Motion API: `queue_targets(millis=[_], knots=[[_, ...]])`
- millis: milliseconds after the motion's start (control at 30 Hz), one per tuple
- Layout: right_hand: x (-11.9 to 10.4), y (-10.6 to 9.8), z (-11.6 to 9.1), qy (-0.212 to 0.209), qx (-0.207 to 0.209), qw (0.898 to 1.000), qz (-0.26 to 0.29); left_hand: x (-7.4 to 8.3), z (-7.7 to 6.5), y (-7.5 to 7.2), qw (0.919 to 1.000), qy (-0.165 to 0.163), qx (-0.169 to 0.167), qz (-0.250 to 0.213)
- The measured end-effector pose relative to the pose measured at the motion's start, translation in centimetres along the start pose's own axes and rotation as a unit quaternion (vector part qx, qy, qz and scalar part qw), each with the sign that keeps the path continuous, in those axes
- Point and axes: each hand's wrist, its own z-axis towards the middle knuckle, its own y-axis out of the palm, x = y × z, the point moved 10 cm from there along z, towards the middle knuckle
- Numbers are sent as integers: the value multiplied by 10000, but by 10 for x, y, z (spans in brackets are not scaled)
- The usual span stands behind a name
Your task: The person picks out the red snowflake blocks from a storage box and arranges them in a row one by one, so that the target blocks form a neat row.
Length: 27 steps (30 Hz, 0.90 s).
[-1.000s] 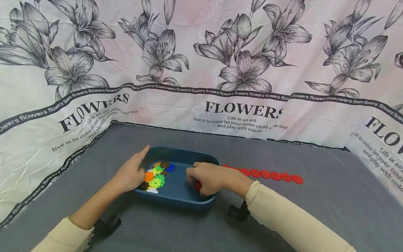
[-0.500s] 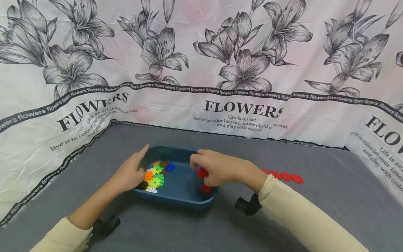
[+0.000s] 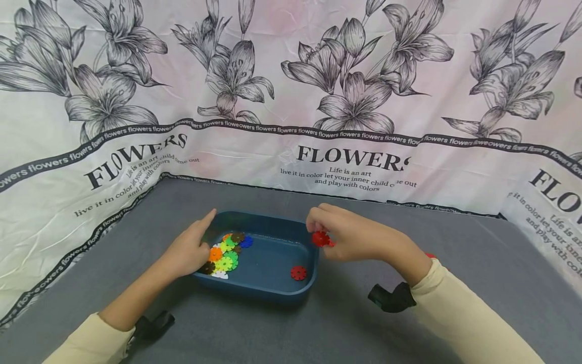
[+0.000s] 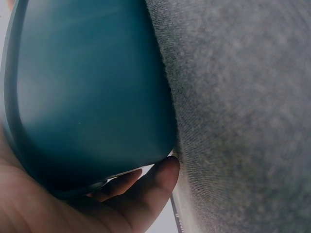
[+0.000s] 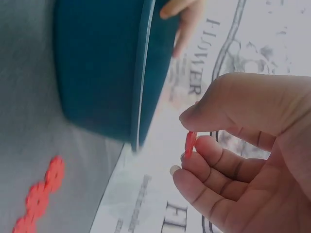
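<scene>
A dark blue plastic bin [image 3: 259, 290] stands on the grey cloth. My left hand [image 3: 188, 247] grips its left end, and in the left wrist view the fingers [image 4: 150, 194] curl against the outside of the wall. Just past the right rim, my right hand [image 3: 350, 232] pinches a red notched disc [image 3: 321, 238] between thumb and fingers. The right wrist view shows this disc edge-on. Another red disc [image 3: 298, 273] lies in the bin's right end. Several mixed notched discs [image 3: 224, 263], green, yellow, orange, brown, blue and white, are heaped at the left end.
A row of red discs [image 5: 36, 199] lies on the cloth right of the bin, mostly hidden behind my right forearm in the head view. A floral curtain [image 3: 345, 162] closes off the back and sides of the grey-covered table [image 3: 254, 333].
My right hand has lifted out of the bin and moved right over the rim with a red disc, leaving one red disc inside. The left hand has stayed at the bin's left end.
</scene>
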Motion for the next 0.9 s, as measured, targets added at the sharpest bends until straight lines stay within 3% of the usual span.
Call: queue_targets(millis=[333,900], knots=[[31,-22,-38,312,485,9981,-213,-1,1,1,10000,-30,-6,5],[86,-37,-102,937,1053,9898,-194,-1,1,0,10000,-3,13,11]])
